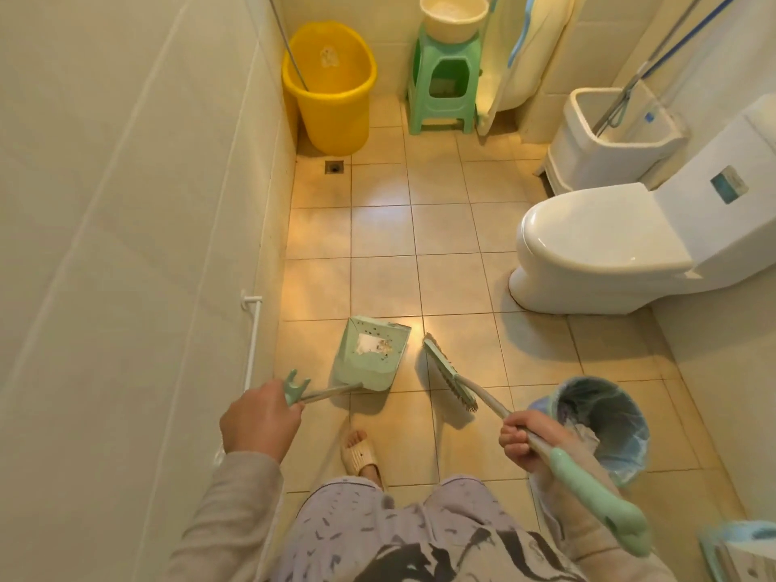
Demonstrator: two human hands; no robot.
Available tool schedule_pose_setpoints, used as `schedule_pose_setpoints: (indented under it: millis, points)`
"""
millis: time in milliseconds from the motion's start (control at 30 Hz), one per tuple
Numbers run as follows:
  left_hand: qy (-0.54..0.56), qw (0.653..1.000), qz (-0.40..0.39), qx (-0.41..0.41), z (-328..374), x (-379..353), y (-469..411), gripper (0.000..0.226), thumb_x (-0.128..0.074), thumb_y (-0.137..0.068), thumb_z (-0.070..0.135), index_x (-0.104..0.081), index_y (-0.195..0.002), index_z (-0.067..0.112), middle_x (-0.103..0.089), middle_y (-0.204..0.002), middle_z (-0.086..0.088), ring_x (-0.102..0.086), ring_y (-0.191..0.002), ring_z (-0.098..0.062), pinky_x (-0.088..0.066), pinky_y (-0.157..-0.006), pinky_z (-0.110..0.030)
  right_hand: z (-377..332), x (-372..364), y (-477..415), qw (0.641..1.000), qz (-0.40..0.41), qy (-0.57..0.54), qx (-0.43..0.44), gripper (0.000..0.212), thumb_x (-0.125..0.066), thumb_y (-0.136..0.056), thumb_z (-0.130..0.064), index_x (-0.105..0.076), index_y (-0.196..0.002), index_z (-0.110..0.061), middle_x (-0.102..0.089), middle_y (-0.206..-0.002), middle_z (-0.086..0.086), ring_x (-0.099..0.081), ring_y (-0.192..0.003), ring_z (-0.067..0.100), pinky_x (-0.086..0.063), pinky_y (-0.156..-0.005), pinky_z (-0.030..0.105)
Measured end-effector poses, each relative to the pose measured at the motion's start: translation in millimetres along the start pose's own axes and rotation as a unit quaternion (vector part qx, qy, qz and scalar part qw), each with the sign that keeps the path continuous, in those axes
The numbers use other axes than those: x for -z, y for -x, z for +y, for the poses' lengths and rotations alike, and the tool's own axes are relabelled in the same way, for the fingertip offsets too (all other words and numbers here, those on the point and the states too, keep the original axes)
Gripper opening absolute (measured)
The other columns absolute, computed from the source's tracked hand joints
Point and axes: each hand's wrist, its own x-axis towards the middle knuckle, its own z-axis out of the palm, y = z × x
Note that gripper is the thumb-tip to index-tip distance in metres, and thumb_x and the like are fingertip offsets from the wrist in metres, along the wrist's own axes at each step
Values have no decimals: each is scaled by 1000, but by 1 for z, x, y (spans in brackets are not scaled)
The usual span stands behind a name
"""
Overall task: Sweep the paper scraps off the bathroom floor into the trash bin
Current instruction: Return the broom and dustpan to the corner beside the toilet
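Left hand [261,417] was wrapped round the dustpan [371,354] handle, pan flat on the tiles so the paper scraps [373,343] stayed inside. Right hand [530,439] gripped the broom [451,378], bristles just beside the pan. Trash bin [604,426] sat right by that hand, so probably a short lift. Toilet [596,249] crowded the right side, slippered foot [360,451] underneath.
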Motion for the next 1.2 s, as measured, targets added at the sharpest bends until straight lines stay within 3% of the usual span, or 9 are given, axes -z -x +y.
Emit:
schedule_pose_setpoints:
  millis: [167, 433, 733, 1000, 1200]
  points:
    - [-37, 997, -6, -72, 19, 18, -67, 21, -58, -87, 37, -61, -93, 17, -70, -90, -6, -65, -86, -29, -46, -64, -28, -21, -25, -12, 999, 18, -40, -2, 31, -28, -96, -4, -32, -67, -14, -32, -29, 1, -30, -18, 9, -26, -28, 5]
    - [-52, 993, 15, -108, 45, 41, -161, 21, -59, -86, 39, -61, -89, 18, -69, -82, -4, -66, -78, -28, -39, -56, -25, -84, -57, -26, 997, 37, -68, 3, 32, -27, -97, -4, -31, -67, -14, -31, -29, 1, -30, -17, 9, -25, -29, 5]
    - [-88, 992, -13, -91, 97, 69, -273, 21, -57, -88, 40, -59, -93, 20, -70, -85, -1, -66, -82, -25, -37, -56, -26, -244, -116, -88, 997, 1, -70, -18, 27, -27, -95, -5, -31, -69, -13, -32, -32, 2, -30, -19, 10, -26, -27, 6]
    - [-107, 993, 11, -56, 142, 123, -381, 25, -53, -88, 42, -44, -75, 23, -69, -77, 0, -67, -75, -24, -31, -50, -25, -398, -179, -112, 999, -32, -23, -2, 28, -25, -96, -4, -31, -71, -14, -31, -31, 1, -29, -19, 9, -24, -26, 6]
    - [-113, 989, 30, -91, 174, 162, -467, 22, -55, -87, 42, -59, -84, 20, -68, -73, 0, -66, -69, -24, -37, -50, -24, -466, -225, -130, 998, -47, -39, 20, 35, -25, -96, -5, -31, -63, -15, -31, -31, 1, -30, -20, 9, -24, -24, 8]
